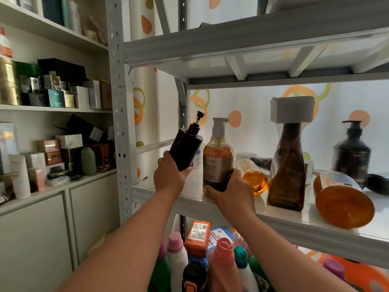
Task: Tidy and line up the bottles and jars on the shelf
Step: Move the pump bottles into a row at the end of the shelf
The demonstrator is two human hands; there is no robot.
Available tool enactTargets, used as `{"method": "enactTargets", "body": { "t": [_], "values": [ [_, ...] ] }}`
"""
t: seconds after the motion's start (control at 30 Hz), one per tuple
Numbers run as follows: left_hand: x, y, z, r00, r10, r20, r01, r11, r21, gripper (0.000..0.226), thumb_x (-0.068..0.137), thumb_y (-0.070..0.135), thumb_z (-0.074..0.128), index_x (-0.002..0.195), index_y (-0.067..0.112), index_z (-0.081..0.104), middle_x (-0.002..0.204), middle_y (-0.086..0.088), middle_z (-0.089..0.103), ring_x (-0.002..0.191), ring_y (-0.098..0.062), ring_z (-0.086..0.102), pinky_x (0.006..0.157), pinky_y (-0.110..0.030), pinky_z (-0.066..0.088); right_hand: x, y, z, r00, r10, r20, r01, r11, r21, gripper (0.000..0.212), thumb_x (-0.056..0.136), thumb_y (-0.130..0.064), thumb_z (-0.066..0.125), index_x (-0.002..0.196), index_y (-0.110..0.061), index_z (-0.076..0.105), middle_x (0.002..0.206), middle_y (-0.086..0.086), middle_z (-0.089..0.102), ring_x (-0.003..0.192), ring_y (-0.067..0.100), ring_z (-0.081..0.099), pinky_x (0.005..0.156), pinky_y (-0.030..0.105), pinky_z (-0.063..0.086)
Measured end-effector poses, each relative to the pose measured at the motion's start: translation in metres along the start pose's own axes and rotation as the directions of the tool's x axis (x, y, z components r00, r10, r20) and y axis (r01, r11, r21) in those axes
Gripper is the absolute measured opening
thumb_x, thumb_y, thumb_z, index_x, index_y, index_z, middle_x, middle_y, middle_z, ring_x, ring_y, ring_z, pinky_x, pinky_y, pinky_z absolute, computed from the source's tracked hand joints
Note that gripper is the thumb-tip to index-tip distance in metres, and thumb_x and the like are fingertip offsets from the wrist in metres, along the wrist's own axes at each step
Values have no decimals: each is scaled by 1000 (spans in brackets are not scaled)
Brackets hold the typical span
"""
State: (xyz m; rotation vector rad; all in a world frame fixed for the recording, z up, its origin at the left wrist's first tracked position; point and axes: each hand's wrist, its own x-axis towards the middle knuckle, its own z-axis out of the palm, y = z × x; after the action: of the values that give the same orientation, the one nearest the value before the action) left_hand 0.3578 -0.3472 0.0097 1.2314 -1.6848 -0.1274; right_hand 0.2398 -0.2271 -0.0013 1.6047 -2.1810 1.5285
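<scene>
A dark cylindrical pump bottle (185, 149) is held by its base in the left hand (170, 175), lifted clear of the white metal shelf (273, 216) and tilted to the right at the shelf's left end. The right hand (229, 190) is wrapped around the lower part of a clear amber pump bottle with a pale label (217, 157), which stands upright near the front edge, just right of the dark one. Further right, a small orange bottle (252, 178) lies on its side, a tall brown waisted bottle (289, 167) stands with a white block (293, 109) resting on top, a large orange bottle (343, 199) lies toppled near the front, and a black pump bottle (351, 152) stands at the far right. The step in hand appears to be the setting of the first two bottles into a row at the left. The next move probably calls for the dark bottle to be brought upright and set down close beside the amber one, before the fallen bottles are raised.
</scene>
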Motion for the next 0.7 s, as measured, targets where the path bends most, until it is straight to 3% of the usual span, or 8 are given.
{"method": "enactTargets", "body": {
  "t": [0.2, 0.5, 0.7],
  "values": [
    [2, -17, -11, 984, -178, 29, 180, 975, -128, 73, 77, 47, 71, 128, 6, 41, 127, -12, 55, 118, -30, 53, 89, -40, 49, 7, -19, 15, 998, 38, 51, -37, 999, -24, 56, 76, -37, 73, 116, -13, 41, 112, 6, 59, 97, 20, 58, 73, 26, 48],
    [11, -29, -14, 972, -218, 84, 229, 959, -165, 78, 74, 48, 73, 131, 8, 39, 130, -12, 53, 122, -31, 49, 99, -45, 44, 17, -34, 36, 994, 82, 77, -79, 996, -49, 57, 77, -36, 72, 116, -11, 39, 113, 9, 59, 99, 25, 59, 69, 26, 41],
    [16, -36, -12, 970, -228, 88, 240, 957, -165, 78, 74, 48, 72, 132, 8, 38, 130, -12, 53, 121, -32, 50, 99, -49, 44, 15, -34, 43, 995, 58, 85, -59, 998, 1, 56, 77, -35, 73, 118, -14, 40, 115, 6, 59, 102, 23, 59, 77, 28, 48]
  ]
}}
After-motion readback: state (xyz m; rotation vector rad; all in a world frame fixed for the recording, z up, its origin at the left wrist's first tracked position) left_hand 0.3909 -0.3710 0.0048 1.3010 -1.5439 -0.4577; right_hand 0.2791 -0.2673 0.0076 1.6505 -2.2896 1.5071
